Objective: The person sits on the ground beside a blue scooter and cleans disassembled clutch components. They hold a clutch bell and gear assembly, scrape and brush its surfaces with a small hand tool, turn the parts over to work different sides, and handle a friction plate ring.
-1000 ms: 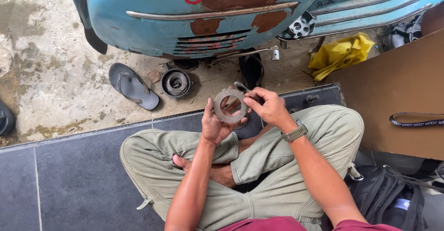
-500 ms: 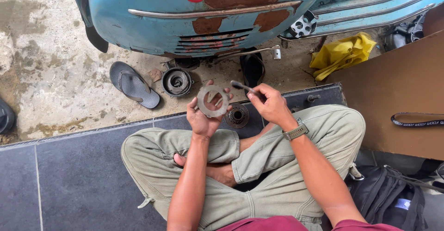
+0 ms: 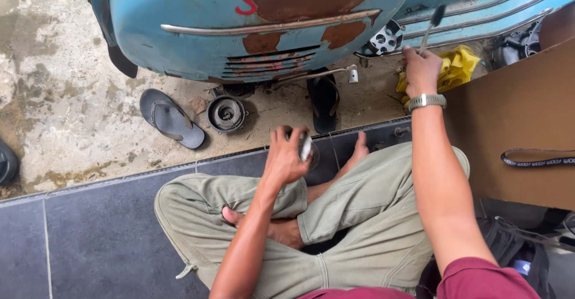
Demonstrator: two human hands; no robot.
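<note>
- Left hand point(image 3: 286, 155) is clamped on a metal ring point(image 3: 306, 148), off the scooter point(image 3: 257, 17), above the dark tiles point(image 3: 90, 239)
- Right hand point(image 3: 421, 71), well apart, grips a brush point(image 3: 430, 26) raised near the scooter's side
- A round part point(image 3: 226, 114) lies loose on the ground; refitting looks undone

Stained concrete floor point(image 3: 54, 95) at 11 o'clock, bearing 1 grey sandal point(image 3: 171, 119), 1 round metal drum point(image 3: 226, 113), yellow rag point(image 3: 456, 67) at 2 o'clock.

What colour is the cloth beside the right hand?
Yellow. The cloth lies on the ground by the right hand, seen in the head view.
</note>
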